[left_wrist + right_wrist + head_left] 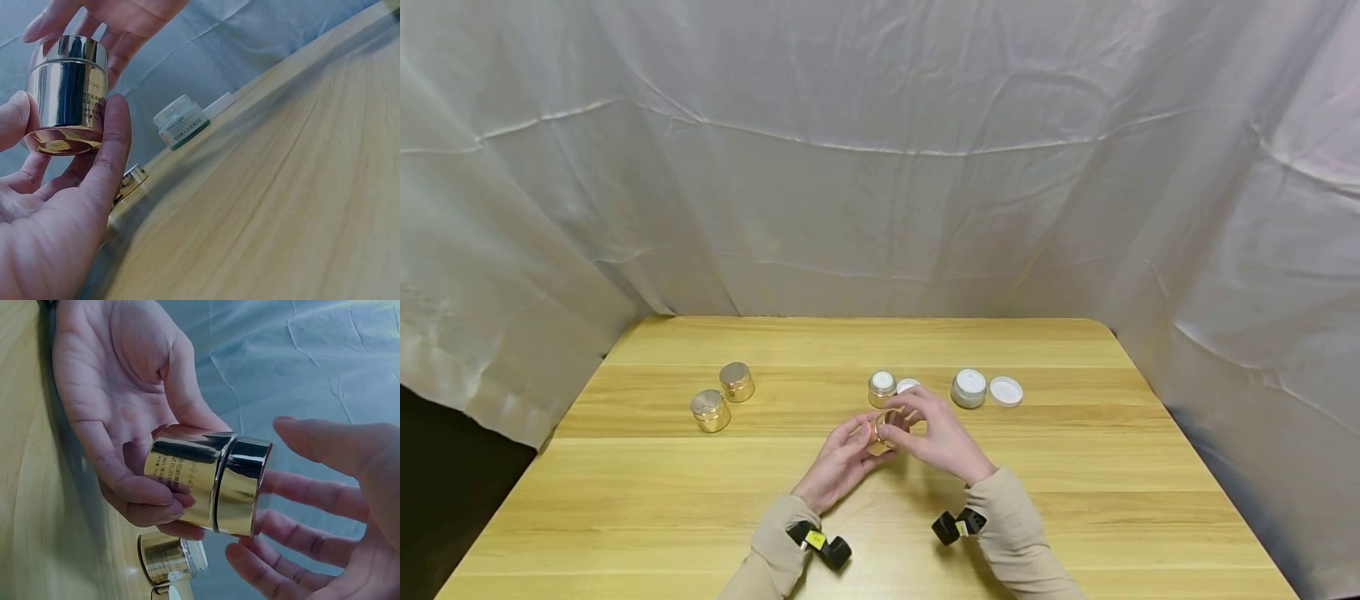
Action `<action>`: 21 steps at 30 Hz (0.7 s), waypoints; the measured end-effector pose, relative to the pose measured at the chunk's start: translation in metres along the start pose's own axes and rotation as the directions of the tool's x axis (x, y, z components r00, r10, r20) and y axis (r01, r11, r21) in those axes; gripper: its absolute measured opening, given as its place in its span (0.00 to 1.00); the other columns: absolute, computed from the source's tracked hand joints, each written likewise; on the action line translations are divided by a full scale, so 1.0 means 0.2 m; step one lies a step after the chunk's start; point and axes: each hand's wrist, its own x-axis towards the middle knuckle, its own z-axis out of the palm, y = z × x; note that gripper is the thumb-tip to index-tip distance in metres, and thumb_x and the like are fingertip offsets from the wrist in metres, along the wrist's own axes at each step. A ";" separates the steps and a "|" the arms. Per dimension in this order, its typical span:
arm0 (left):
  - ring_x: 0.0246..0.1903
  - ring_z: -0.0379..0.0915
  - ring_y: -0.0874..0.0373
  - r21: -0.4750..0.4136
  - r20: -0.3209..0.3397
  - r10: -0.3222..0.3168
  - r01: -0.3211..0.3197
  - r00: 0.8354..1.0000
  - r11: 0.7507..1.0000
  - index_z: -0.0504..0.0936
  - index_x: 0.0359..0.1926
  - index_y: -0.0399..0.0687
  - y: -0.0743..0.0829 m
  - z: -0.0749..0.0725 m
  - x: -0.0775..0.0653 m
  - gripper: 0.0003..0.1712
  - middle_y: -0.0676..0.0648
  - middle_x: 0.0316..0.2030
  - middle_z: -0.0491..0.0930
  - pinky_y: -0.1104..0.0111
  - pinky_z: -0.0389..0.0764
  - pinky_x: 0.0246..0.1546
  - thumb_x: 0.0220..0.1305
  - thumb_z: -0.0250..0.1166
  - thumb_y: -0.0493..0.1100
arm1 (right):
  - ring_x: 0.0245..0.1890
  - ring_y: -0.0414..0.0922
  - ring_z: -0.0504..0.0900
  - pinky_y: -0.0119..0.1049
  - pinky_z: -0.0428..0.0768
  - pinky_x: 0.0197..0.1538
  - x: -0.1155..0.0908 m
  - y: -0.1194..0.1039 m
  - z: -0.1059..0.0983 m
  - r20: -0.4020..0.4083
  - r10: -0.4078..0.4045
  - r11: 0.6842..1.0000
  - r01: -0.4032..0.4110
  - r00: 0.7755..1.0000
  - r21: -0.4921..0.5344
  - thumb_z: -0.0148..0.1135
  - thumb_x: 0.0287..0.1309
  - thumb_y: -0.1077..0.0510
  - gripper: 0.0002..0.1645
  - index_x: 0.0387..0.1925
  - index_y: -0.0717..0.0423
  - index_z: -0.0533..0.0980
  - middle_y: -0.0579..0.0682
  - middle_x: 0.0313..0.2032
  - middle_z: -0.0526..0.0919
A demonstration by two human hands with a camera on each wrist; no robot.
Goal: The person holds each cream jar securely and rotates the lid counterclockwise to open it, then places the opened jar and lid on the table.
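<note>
My left hand (833, 468) grips a shiny gold cosmetic jar (187, 472) around its body, thumb on one side and fingers on the other. The jar is raised off the table and tilted, its gold lid (245, 487) on. My right hand (942, 437) is spread around the lid end. In the right wrist view its thumb stands apart from the lid, while its fingertips are right at the lid's far rim. Just behind the hands stands an uncovered gold jar (881, 390) with a white top, a lid (907, 386) lying beside it, partly hidden by the right hand.
An uncovered pale glass jar (968, 392) stands at the back right, with a white lid (1006, 392) lying next to it. Two lidded gold jars (711, 412) stand at the left of the wooden table (700, 517). Grey cloth (880, 208) hangs behind the table.
</note>
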 end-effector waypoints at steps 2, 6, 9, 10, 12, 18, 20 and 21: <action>0.61 0.76 0.59 -0.003 0.004 0.002 -0.002 1.000 1.000 0.70 0.66 0.47 0.00 0.00 0.00 0.19 0.51 0.59 0.76 0.59 0.77 0.69 0.79 0.49 0.42 | 0.41 0.48 0.83 0.37 0.87 0.45 0.00 0.00 0.01 -0.020 0.019 1.000 -0.020 1.000 -0.010 0.69 0.62 0.51 0.19 0.49 0.59 0.82 0.54 0.42 0.83; 0.61 0.76 0.59 -0.003 0.005 0.001 -0.001 1.000 1.000 0.71 0.64 0.49 -0.01 -0.01 0.00 0.18 0.52 0.60 0.76 0.60 0.77 0.68 0.80 0.47 0.42 | 0.38 0.47 0.83 0.34 0.86 0.42 0.00 0.01 0.01 -0.039 0.025 0.999 -0.026 0.999 -0.023 0.70 0.61 0.51 0.18 0.47 0.59 0.83 0.54 0.39 0.83; 0.61 0.76 0.59 -0.002 0.004 -0.004 0.004 1.000 1.000 0.72 0.64 0.50 -0.01 -0.01 0.00 0.17 0.51 0.60 0.76 0.60 0.77 0.68 0.79 0.48 0.42 | 0.39 0.48 0.83 0.35 0.88 0.43 0.00 0.01 0.01 -0.032 0.000 1.000 -0.001 0.999 -0.025 0.71 0.60 0.53 0.18 0.47 0.59 0.83 0.54 0.40 0.84; 0.61 0.77 0.59 -0.001 0.001 -0.007 0.007 1.000 1.000 0.72 0.64 0.51 -0.01 -0.01 0.00 0.17 0.51 0.60 0.75 0.60 0.77 0.68 0.79 0.48 0.42 | 0.39 0.48 0.83 0.36 0.87 0.45 0.00 0.01 0.01 -0.027 -0.011 1.000 0.010 1.000 -0.030 0.71 0.59 0.53 0.18 0.47 0.58 0.83 0.54 0.40 0.84; 0.60 0.77 0.59 -0.002 -0.006 -0.012 0.012 1.000 1.000 0.72 0.63 0.52 0.00 0.00 0.00 0.17 0.50 0.60 0.75 0.60 0.77 0.69 0.79 0.49 0.43 | 0.41 0.49 0.83 0.38 0.86 0.49 0.00 0.01 0.00 -0.010 -0.028 0.999 0.028 1.000 -0.036 0.72 0.58 0.56 0.17 0.48 0.57 0.82 0.53 0.42 0.84; 0.60 0.77 0.58 -0.008 -0.030 -0.016 0.016 0.999 1.000 0.70 0.64 0.48 0.00 0.00 0.00 0.17 0.48 0.59 0.73 0.59 0.77 0.69 0.78 0.51 0.44 | 0.46 0.51 0.82 0.42 0.82 0.54 0.00 0.00 0.00 0.032 -0.042 0.998 0.044 0.999 -0.049 0.71 0.58 0.58 0.18 0.50 0.54 0.82 0.50 0.48 0.83; 0.60 0.77 0.58 -0.010 -0.028 -0.014 0.014 1.000 1.000 0.69 0.65 0.45 0.01 0.00 0.00 0.19 0.48 0.60 0.73 0.59 0.76 0.69 0.78 0.51 0.44 | 0.46 0.52 0.83 0.44 0.83 0.54 0.00 0.00 0.00 0.027 -0.031 0.999 0.032 0.999 -0.036 0.70 0.60 0.56 0.18 0.51 0.55 0.82 0.51 0.48 0.82; 0.60 0.77 0.58 -0.012 -0.027 -0.013 0.013 1.000 1.000 0.69 0.65 0.45 0.01 0.00 0.00 0.20 0.49 0.60 0.74 0.59 0.77 0.69 0.78 0.51 0.44 | 0.46 0.52 0.83 0.44 0.84 0.53 0.00 0.00 0.00 0.018 -0.023 0.999 0.023 1.000 -0.027 0.69 0.61 0.55 0.18 0.52 0.55 0.81 0.53 0.48 0.82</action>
